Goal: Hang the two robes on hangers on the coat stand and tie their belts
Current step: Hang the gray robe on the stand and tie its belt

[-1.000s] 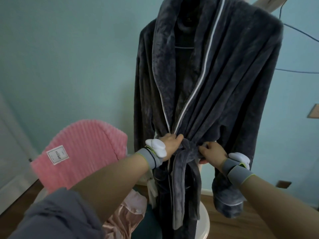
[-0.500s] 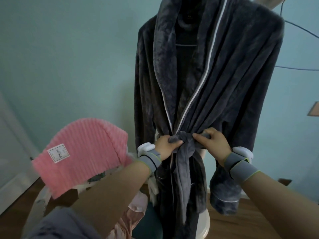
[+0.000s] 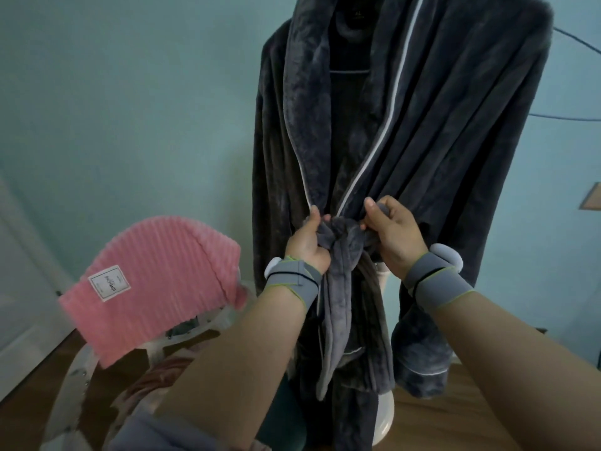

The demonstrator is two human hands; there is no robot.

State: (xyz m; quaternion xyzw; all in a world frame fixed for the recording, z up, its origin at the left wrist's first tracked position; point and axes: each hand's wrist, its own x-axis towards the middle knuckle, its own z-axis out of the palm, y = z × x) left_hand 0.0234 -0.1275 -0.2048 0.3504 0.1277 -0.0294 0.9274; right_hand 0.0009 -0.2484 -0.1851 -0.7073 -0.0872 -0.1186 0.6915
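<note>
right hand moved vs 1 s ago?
Yes. The right hand has risen from below the belt knot to level with it, gripping the belt.

Plush matt grey robe, ribbed pink fleece

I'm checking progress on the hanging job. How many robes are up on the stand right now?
1. The dark grey robe hangs at centre, both hands at its belt. A pink ribbed fabric lies lower left, unhung; whether it is the second robe can't be told.

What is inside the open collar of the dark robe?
Inside the robe a thin hanger bar and a small neck label show. The hook and coat stand are covered by the fabric.
</note>
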